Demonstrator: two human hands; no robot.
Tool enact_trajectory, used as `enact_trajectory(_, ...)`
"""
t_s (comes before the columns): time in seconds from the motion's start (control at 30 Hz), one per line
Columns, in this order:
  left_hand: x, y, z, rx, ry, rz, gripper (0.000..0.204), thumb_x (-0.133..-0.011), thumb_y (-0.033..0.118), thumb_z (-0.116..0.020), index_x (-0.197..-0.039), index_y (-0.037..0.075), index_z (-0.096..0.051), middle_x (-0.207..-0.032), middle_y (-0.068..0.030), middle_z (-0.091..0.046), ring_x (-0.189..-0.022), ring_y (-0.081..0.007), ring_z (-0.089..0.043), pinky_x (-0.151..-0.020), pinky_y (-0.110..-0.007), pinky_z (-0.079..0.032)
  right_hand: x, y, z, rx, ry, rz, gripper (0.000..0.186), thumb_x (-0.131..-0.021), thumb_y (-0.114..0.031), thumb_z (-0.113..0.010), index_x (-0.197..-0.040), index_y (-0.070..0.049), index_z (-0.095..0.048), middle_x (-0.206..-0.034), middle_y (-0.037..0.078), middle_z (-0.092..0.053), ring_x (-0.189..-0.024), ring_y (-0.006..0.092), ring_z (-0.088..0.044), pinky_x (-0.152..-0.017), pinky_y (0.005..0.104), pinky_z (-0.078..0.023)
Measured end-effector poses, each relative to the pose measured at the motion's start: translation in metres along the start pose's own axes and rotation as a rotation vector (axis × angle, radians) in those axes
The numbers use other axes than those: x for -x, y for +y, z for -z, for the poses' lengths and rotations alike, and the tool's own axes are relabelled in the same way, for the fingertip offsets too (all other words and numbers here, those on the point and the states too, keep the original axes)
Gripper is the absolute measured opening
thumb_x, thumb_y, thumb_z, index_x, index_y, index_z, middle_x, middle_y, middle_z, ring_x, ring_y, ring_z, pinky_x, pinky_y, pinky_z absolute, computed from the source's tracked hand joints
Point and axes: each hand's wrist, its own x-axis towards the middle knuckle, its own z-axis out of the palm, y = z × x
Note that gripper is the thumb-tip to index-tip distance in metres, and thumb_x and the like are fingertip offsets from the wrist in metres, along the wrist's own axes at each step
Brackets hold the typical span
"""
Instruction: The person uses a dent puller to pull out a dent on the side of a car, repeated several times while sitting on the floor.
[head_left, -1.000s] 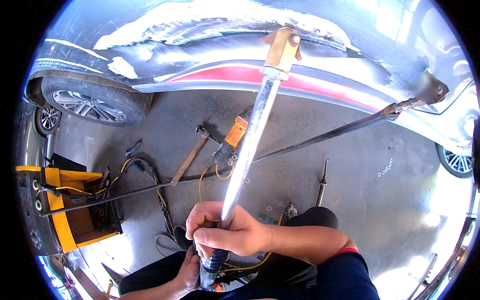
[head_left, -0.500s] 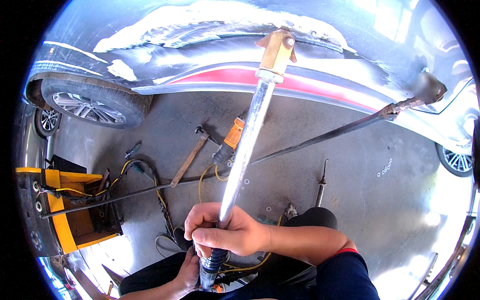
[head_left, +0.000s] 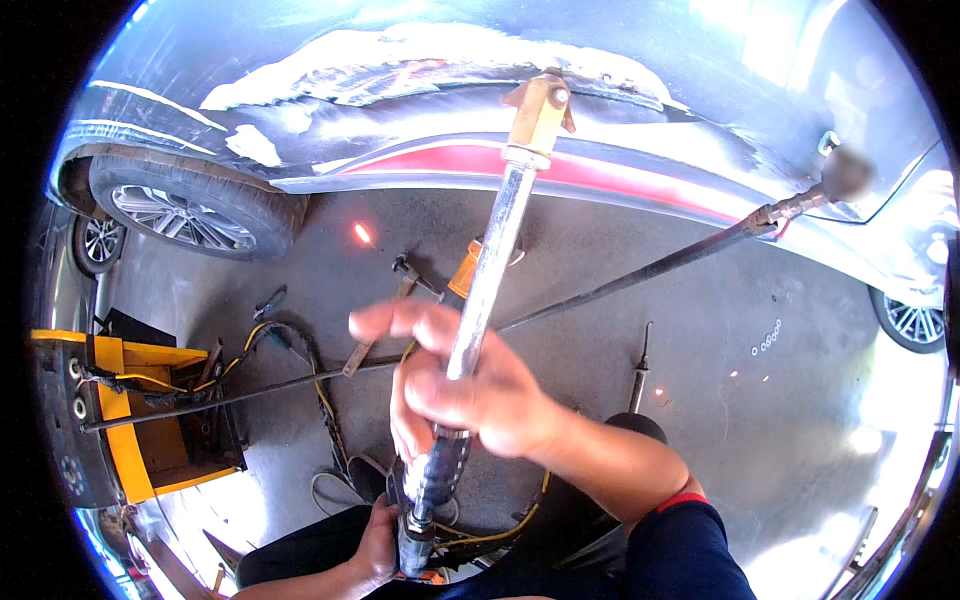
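Observation:
A long steel pulling tool (head_left: 497,245) runs from my lap up to the car's dented, scraped side panel (head_left: 400,70). Its brass-coloured head (head_left: 538,108) sits against that panel. My right hand (head_left: 470,390) wraps around the shaft about halfway up and is blurred by motion, with the fingers loosely curled. My left hand (head_left: 375,545) grips the dark handle (head_left: 420,510) at the tool's lower end, near the bottom edge.
A thin dark rod (head_left: 650,270) crosses the floor from a yellow machine (head_left: 140,420) at the left to the car at the right. A hammer (head_left: 395,310), cables (head_left: 300,350) and an orange tool (head_left: 465,270) lie on the concrete. A tyre (head_left: 190,205) is at upper left. A glowing spark (head_left: 362,235) shows.
My right hand has slid up the shaft toward the car and is now blurred. Sparks have appeared over the floor. The left hand stays on the handle.

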Motion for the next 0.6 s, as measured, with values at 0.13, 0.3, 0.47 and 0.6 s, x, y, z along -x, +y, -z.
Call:
enact_trajectory(0.13,0.01,0.008,-0.016,0.012,-0.002,0.002,0.045,-0.098,0.026,-0.039,-0.137,0.004,-0.043,-0.113,-0.0135,-0.064,-0.095,-0.0244,-0.069,-0.084,-0.04,-0.06,0.017,0.037,-0.006,-0.031,0.044,0.109,0.037,-0.1,-0.015,-0.061,-0.131,0.002,-0.048,-0.076,0.003,-0.059,-0.066,0.0129,-0.062,-0.065,0.0287,-0.053)
enact_trajectory(0.3,0.017,0.029,-0.046,0.093,-0.1,0.121,0.039,-0.097,0.027,-0.038,-0.119,0.002,-0.06,-0.106,-0.0124,-0.07,-0.093,-0.0238,-0.07,-0.083,-0.04,-0.06,0.038,0.051,-0.018,-0.083,0.071,-0.072,0.029,-0.101,-0.008,-0.057,-0.126,0.002,-0.049,-0.079,0.005,-0.058,-0.072,0.0116,-0.06,-0.073,0.0308,-0.051)
enact_trajectory(0.47,-0.001,0.009,-0.008,0.085,0.063,0.149,0.037,-0.095,0.023,-0.039,-0.125,0.005,-0.051,-0.105,-0.0126,-0.067,-0.09,-0.025,-0.069,-0.083,-0.041,-0.058,0.015,0.017,-0.009,0.013,0.073,0.025,0.066,-0.098,-0.011,-0.062,-0.153,0.002,-0.028,-0.072,0.006,-0.06,-0.072,0.017,-0.066,-0.069,0.0342,-0.055)
enact_trajectory(0.6,0.002,0.019,-0.026,0.129,0.01,0.095,0.035,-0.097,0.026,-0.04,-0.12,0.004,-0.055,-0.099,-0.0113,-0.068,-0.083,-0.0238,-0.07,-0.076,-0.039,-0.06,0.033,0.055,-0.013,-0.01,0.146,0.12,0.044,-0.1,-0.008,-0.061,-0.14,-0.003,-0.045,-0.083,0.002,-0.059,-0.072,0.0106,-0.062,-0.067,0.0274,-0.051)
